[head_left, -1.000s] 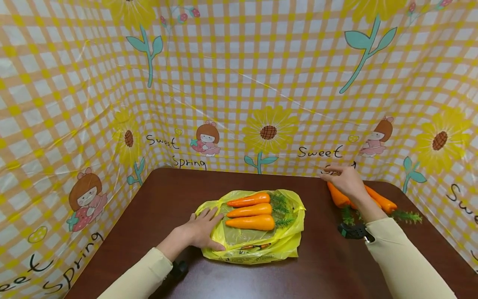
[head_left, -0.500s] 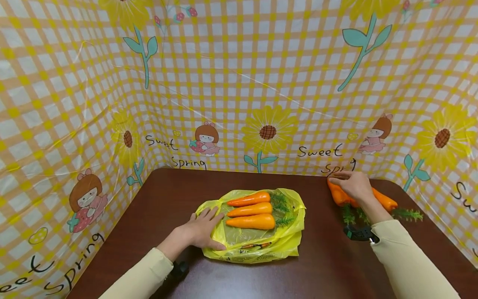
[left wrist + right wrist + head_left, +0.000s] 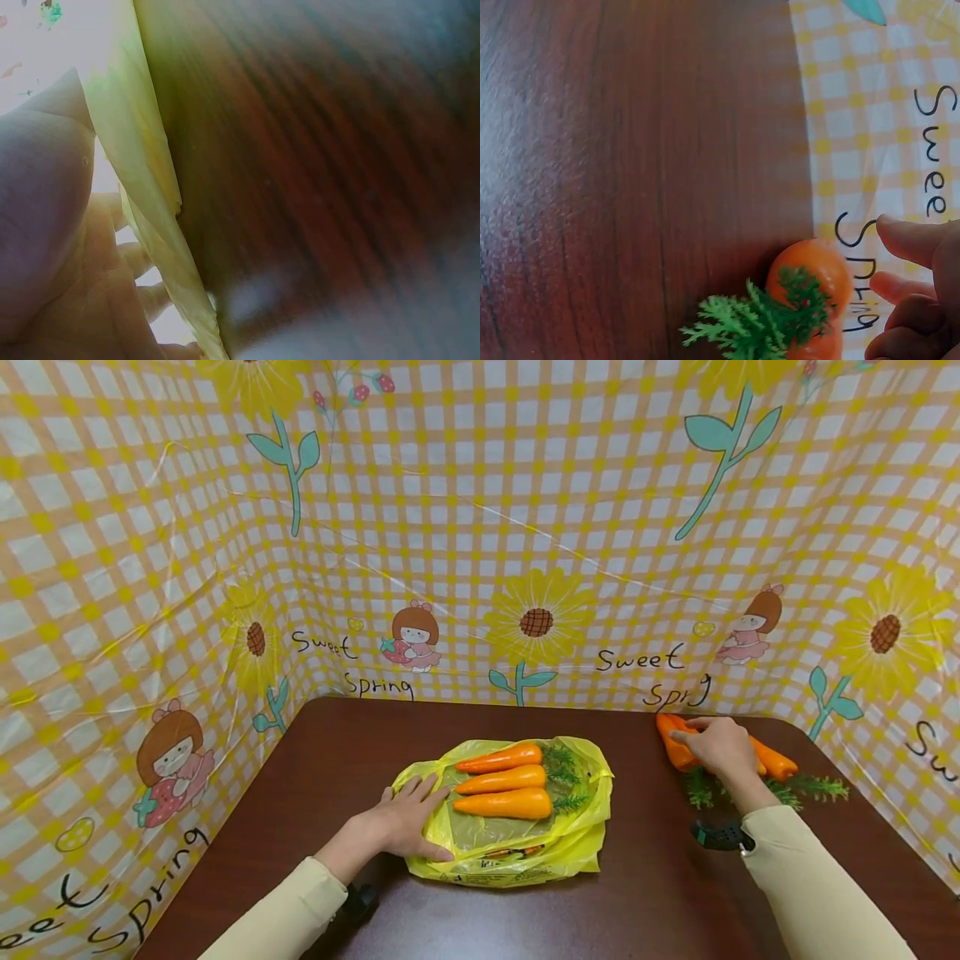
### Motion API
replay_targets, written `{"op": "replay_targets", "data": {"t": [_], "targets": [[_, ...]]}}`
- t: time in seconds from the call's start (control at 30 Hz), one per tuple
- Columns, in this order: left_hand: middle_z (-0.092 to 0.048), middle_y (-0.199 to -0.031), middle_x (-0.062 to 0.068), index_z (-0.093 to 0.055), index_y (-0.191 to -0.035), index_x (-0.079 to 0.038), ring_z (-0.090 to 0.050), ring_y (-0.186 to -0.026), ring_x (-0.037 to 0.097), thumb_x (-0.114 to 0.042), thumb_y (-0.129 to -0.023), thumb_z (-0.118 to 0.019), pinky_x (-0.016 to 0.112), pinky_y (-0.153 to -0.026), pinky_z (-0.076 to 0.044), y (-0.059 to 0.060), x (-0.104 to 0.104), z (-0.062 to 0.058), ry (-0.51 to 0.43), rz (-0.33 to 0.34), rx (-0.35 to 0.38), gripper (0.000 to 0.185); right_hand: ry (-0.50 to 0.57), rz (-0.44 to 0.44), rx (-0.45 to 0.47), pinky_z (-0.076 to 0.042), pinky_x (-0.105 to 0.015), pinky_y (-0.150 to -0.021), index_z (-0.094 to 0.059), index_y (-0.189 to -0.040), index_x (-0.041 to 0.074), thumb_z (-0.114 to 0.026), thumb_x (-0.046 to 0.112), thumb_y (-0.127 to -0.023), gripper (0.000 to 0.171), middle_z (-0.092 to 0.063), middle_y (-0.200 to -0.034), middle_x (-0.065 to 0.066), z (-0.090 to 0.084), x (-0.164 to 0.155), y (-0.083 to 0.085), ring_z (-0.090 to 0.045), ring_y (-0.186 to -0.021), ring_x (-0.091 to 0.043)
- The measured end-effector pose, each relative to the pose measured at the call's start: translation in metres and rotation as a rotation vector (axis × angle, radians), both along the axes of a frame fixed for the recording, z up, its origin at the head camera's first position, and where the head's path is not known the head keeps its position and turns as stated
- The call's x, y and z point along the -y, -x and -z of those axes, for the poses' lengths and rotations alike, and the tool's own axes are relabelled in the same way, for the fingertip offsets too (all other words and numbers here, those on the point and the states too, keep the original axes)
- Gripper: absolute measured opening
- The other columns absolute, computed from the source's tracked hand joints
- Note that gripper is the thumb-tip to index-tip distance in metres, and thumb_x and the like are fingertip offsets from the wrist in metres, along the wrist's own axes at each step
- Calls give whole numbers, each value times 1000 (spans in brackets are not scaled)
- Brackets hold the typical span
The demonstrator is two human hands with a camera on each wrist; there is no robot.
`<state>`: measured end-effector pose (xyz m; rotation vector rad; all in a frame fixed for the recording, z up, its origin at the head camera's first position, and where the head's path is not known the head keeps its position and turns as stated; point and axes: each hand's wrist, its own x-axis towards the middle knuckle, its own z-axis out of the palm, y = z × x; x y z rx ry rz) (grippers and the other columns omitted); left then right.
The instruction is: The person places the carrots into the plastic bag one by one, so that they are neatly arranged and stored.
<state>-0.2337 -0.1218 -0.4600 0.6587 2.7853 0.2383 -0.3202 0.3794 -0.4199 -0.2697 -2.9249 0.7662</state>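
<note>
Three carrots lie side by side on a flattened yellow plastic bag (image 3: 480,839) in mid-table; the nearest carrot (image 3: 506,805) has its green top to the right, like the others. My left hand (image 3: 408,820) rests with spread fingers on the bag's left edge; in the left wrist view the yellow plastic (image 3: 142,150) runs along the palm. At the back right, my right hand (image 3: 722,750) is over a group of carrots (image 3: 669,728) and partly hides them. In the right wrist view its thumb and forefinger stand apart beside a carrot (image 3: 814,270), with nothing visible between them.
A dark brown table (image 3: 360,735) carries everything. Yellow checked sheeting (image 3: 465,543) with flowers and lettering walls it at the back and sides. Another carrot (image 3: 776,762) with feathery greens lies right of my right hand. A black wrist strap (image 3: 723,837) sits below that hand.
My right hand has moved down and slightly right, onto the carrots at the back right. The left hand, the bag and its three carrots have stayed in place.
</note>
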Motion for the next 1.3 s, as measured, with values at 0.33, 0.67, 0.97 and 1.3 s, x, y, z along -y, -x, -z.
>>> {"op": "replay_targets", "data": {"t": [0.33,0.67,0.97,1.3], "targets": [[-10,-170,11,-24,-162,-19,-13,-156,37,-69,-83,-68,68,-116,-19,0,0,0,7,-2,3,104,-24,24,76,-47,-42,-57,-54,-143,0,-64,61,-91,80,-48,-141,-37,6,-4,-1,-61,-78,-39],[-10,-170,11,-24,-162,-19,-13,-155,37,-70,-83,-67,69,-116,-19,2,-1,1,13,2,-3,104,-87,40,121,-46,-46,-61,-62,-132,-3,-66,62,-88,79,-60,-118,-35,12,-6,3,-60,-80,-41],[-10,-170,10,-23,-163,-21,-13,-156,37,-72,-83,-66,68,-116,-20,5,0,0,28,4,-13,104,-124,11,129,-48,-42,-57,-65,-124,-9,-69,62,-86,81,-50,-134,-40,12,-3,6,-63,-79,-39],[-11,-170,11,-24,-162,-19,-14,-155,37,-70,-83,-68,68,-116,-20,1,0,-2,13,5,-5,104,-131,-11,187,-48,-43,-59,-56,-130,-16,-70,65,-84,94,-43,-140,-43,8,-5,6,-63,-82,-44]]}}
